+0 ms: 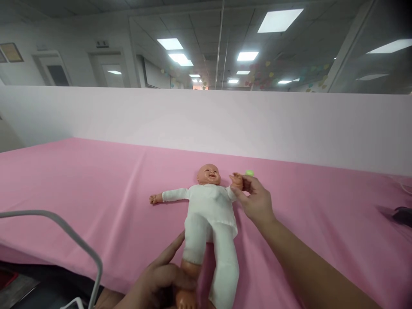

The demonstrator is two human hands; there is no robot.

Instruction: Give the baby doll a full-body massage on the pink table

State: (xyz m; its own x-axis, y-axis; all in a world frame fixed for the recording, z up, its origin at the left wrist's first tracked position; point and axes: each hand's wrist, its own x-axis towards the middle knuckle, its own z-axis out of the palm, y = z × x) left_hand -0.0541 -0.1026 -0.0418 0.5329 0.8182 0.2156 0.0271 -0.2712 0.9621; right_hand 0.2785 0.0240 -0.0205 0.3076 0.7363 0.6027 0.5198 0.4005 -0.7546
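Note:
A baby doll (210,210) in a white suit lies on its back on the pink cloth (96,189), head toward the far wall. My left hand (161,283) is closed around the doll's bare foot and lower leg at the near edge. My right hand (254,197) pinches the doll's raised hand and sleeve end beside its head. The doll's other arm stretches flat to the left. A small green thing (249,172) shows just behind my right fingers.
A pale partition wall (225,120) rises behind the pink surface. A grey metal tube frame (74,240) curves over the near left edge. A dark object (402,214) lies at the far right, with a cord near it.

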